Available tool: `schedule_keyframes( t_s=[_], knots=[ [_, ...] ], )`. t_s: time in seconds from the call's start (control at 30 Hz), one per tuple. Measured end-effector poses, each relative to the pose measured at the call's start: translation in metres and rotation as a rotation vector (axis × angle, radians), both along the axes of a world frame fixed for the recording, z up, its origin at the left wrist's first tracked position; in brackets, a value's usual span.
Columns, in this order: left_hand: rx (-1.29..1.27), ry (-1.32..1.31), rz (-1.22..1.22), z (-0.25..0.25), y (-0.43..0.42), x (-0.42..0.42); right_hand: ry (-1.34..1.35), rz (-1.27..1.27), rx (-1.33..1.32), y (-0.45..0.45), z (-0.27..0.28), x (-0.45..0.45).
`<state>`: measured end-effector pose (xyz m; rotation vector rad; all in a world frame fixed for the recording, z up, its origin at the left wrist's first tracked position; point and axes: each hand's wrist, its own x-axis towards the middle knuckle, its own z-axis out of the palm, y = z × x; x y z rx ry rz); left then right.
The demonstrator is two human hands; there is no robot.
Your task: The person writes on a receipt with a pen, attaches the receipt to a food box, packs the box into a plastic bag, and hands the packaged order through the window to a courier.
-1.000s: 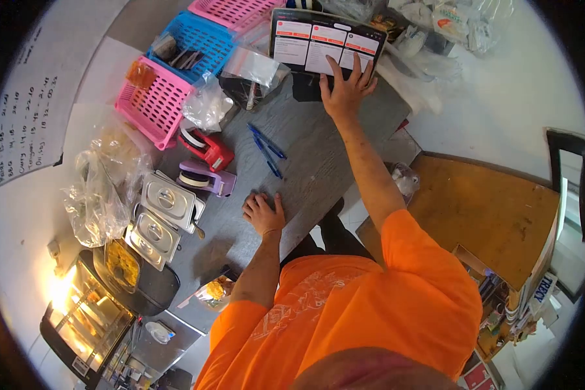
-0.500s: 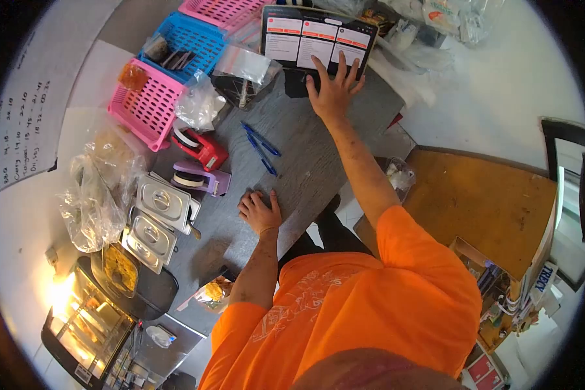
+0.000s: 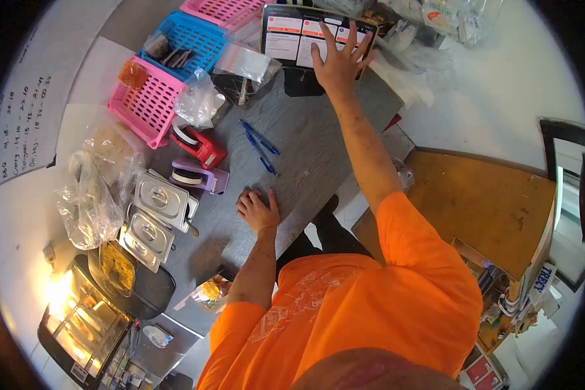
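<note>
My right hand reaches over a tablet at the far edge of the dark grey table. Its fingers are spread over the screen, which shows white panels with orange bars; whether a fingertip touches the glass I cannot tell. Resting on the tabletop, my left hand holds nothing, its fingers loosely bent and the thumb apart. Two blue pens lie between the hands. Left of them stand a red tape dispenser and a purple tape dispenser.
Pink and blue baskets line the far left, near plastic bags. Lidded steel containers stand left, before a lit display cabinet. A food packet lies by my left forearm. A brown wooden surface is at right.
My right hand has moved up and slightly right, farther over the tablet's screen, with its fingers still spread. The left hand stays in place on the table.
</note>
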<state>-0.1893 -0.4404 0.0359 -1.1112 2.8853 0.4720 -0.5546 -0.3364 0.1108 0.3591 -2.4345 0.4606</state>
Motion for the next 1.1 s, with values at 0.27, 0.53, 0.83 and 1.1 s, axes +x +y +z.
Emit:
schedule_keyframes(
  t_s=[0.27, 0.53, 0.83, 1.1],
  knots=[
    [0.001, 0.007, -0.004, -0.003, 0.0, 0.001, 0.104, 0.012, -0.105, 0.008, -0.003, -0.004],
    [0.022, 0.018, -0.005, 0.001, 0.0, 0.0, -0.029, 0.046, 0.023, 0.043, -0.048, 0.04],
    [0.013, 0.013, -0.006, 0.0, -0.001, 0.0, -0.017, -0.045, -0.015, 0.04, -0.025, 0.014],
    [0.028, 0.023, 0.007, 0.002, 0.0, -0.001, -0.083, 0.004, 0.043, 0.036, -0.036, 0.034]
  ],
)
